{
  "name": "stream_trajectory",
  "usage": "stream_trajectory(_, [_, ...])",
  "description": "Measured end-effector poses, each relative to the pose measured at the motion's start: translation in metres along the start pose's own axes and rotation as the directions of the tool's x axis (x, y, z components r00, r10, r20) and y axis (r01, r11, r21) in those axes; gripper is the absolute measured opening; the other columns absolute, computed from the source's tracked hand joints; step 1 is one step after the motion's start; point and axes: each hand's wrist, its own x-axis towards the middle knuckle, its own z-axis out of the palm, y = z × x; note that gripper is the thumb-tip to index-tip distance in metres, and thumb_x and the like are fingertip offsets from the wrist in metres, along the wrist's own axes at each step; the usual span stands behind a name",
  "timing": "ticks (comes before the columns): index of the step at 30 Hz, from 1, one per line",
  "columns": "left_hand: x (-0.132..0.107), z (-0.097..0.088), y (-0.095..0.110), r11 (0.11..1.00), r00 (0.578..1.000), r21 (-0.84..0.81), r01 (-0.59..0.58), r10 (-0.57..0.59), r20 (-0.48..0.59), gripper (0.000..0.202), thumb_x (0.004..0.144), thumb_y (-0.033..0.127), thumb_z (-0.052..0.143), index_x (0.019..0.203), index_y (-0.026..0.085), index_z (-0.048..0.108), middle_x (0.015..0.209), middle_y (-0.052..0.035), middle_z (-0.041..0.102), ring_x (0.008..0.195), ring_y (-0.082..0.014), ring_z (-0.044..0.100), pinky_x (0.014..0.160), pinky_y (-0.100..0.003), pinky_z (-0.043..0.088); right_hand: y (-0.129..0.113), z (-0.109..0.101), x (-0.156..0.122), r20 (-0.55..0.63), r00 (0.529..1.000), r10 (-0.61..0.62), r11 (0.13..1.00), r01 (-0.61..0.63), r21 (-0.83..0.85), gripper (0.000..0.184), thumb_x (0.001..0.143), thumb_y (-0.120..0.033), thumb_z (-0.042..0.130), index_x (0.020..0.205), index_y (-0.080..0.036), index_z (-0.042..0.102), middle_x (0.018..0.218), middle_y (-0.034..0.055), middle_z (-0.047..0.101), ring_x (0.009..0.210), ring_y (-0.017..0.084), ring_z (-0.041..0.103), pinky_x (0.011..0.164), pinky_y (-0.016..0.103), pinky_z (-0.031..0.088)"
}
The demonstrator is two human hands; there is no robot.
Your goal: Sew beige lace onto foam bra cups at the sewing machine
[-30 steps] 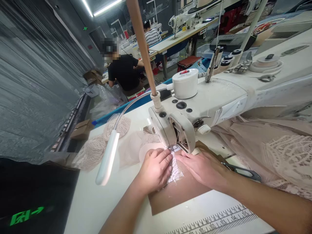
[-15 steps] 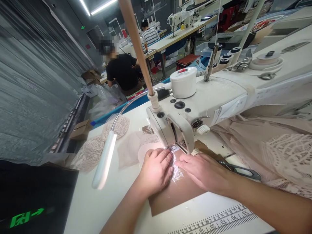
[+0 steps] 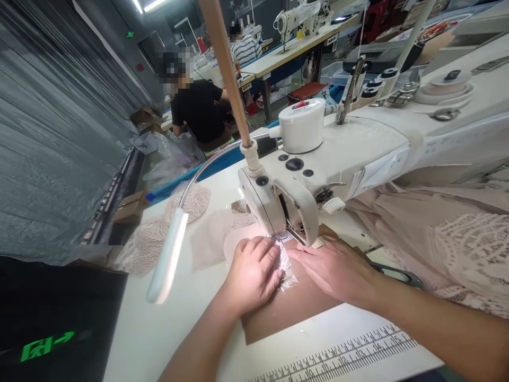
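Observation:
My left hand point(image 3: 254, 273) lies over a pale fabric piece point(image 3: 234, 239) on the sewing table, its fingers laid out close to the machine's presser foot point(image 3: 281, 236). Between my hands is a strip of shiny, clear crinkled film point(image 3: 287, 270) over white material, running towards the needle area. On the other side, my right hand point(image 3: 334, 268) rests with its fingers stretched towards that strip, on a flat brown sheet point(image 3: 294, 313). The white sewing machine head point(image 3: 274, 196) stands just beyond both hands. My right thumb is mostly hidden.
A lamp point(image 3: 167, 260) on a bendy neck hangs left of the machine. Lace pieces point(image 3: 145, 249) lie behind it. Dark-handled scissors point(image 3: 397, 276) sit beyond my right forearm, near draped lace fabric point(image 3: 469, 244). A printed ruler point(image 3: 342, 361) runs along the front. Co-workers point(image 3: 199, 109) sit farther back.
The camera view has shifted slightly, so the ruler shows higher in the picture. Both hands stay at nearly the same place by the presser foot.

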Motion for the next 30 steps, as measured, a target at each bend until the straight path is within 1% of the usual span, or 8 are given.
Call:
stream_trajectory(5, [0.0007,0.0008,0.0019,0.999,0.999,-0.019,-0.033,0.033,0.002,0.039,0.091,0.032,0.044,0.123,0.013,0.054,0.123,-0.0155,0.058,0.113,-0.0300,0.049,0.092,-0.045,0.039,0.0010,-0.0004,-0.0063,0.026,0.998,-0.063,0.994,0.060,0.096,0.027,0.082,-0.007,0.042,0.091,-0.019,0.065,0.073,0.0017,0.057,0.065,0.015,0.044,0.066,0.031,0.026])
stream_trajectory(11, [0.0016,0.0009,0.0024,0.999,0.999,-0.023,-0.037,0.037,0.005,0.037,0.092,0.031,0.043,0.121,0.012,0.055,0.121,-0.0154,0.059,0.110,-0.0292,0.050,0.091,-0.044,0.041,0.0004,0.0017,-0.0064,0.066,0.989,-0.132,0.988,0.126,0.090,0.022,0.076,-0.007,0.047,0.086,-0.020,0.062,0.074,0.0018,0.055,0.064,0.016,0.041,0.063,0.031,0.023])
stream_trajectory(15, [0.0021,0.0004,0.0026,0.999,1.000,-0.023,-0.026,0.026,-0.008,0.034,0.093,0.026,0.041,0.121,0.013,0.055,0.118,-0.0150,0.060,0.106,-0.0271,0.052,0.089,-0.043,0.042,0.0001,0.0035,-0.0066,0.062,0.991,-0.123,0.989,0.117,0.086,0.022,0.074,-0.006,0.047,0.085,-0.019,0.062,0.075,0.0024,0.055,0.065,0.016,0.041,0.064,0.031,0.024])
stream_trajectory(20, [0.0040,-0.0013,0.0055,1.000,1.000,0.019,-0.014,0.014,0.015,0.033,0.093,0.021,0.038,0.121,0.014,0.055,0.113,-0.0148,0.062,0.105,-0.0262,0.052,0.087,-0.043,0.043,-0.0011,0.0010,-0.0070,0.080,0.992,-0.100,0.991,0.092,0.095,0.020,0.077,-0.006,0.045,0.081,-0.019,0.060,0.076,0.0020,0.055,0.065,0.015,0.041,0.065,0.031,0.025])
stream_trajectory(26, [0.0070,-0.0018,0.0023,0.999,1.000,0.043,-0.013,0.013,0.007,0.031,0.094,0.023,0.039,0.119,0.015,0.056,0.109,-0.0140,0.063,0.102,-0.0269,0.053,0.085,-0.042,0.042,-0.0017,-0.0004,-0.0038,0.135,0.990,-0.042,0.997,0.032,0.073,0.026,0.079,-0.006,0.044,0.090,-0.019,0.063,0.079,0.0028,0.057,0.067,0.016,0.044,0.065,0.032,0.026])
stream_trajectory(30, [0.0072,-0.0017,-0.0005,0.998,0.999,0.048,-0.032,0.032,0.002,0.030,0.094,0.022,0.039,0.117,0.015,0.056,0.108,-0.0131,0.063,0.103,-0.0261,0.052,0.086,-0.042,0.042,-0.0017,-0.0016,0.0009,0.146,0.989,-0.006,1.000,0.002,0.023,0.032,0.078,-0.003,0.043,0.096,-0.019,0.064,0.076,0.0031,0.058,0.071,0.017,0.047,0.065,0.032,0.027])
